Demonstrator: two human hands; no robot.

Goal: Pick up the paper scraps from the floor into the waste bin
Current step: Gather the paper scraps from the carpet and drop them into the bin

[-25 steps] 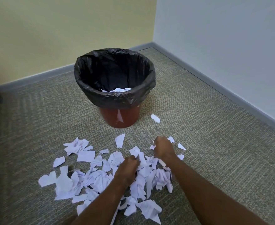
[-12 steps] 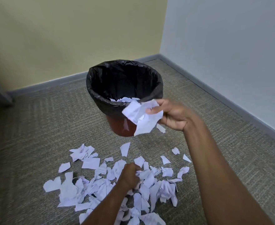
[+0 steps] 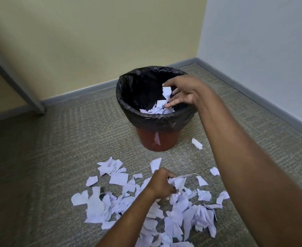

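From the head view, the waste bin (image 3: 155, 141), reddish-brown with a black liner (image 3: 146, 120) folded over its rim, stands upright on the carpeted floor (image 3: 57, 148) near the far corner, where the yellow wall (image 3: 102, 41) meets the pale wall (image 3: 262, 41). White scraps (image 3: 153, 110) lie inside it against the near side.

The right hand (image 3: 184, 93) hangs over the mouth of the bin with its fingers spread and loose, gripping nothing firmly. One scrap (image 3: 166, 91) is in the air between thumb and fingers, and I cannot tell whether it touches them.

The left hand (image 3: 161, 183) is low over the floor, nearer the person than the bin. Its fingers are curled round a bunch of paper (image 3: 178, 181), which sticks out on its right side.

The main heap of paper scraps (image 3: 173, 216) is spread over the floor below and around that hand, reaching toward the near edge of the view. Looser pieces lie at its far-left fringe (image 3: 109, 165). A single scrap (image 3: 197, 143) lies just right of the bin's base, apart from the heap. A pale sliver (image 3: 157, 138) shows on the bin's front, either stuck there or a reflection.

A grey slanted bar (image 3: 13, 81) meets the floor at the left, by the grey skirting (image 3: 79, 93).
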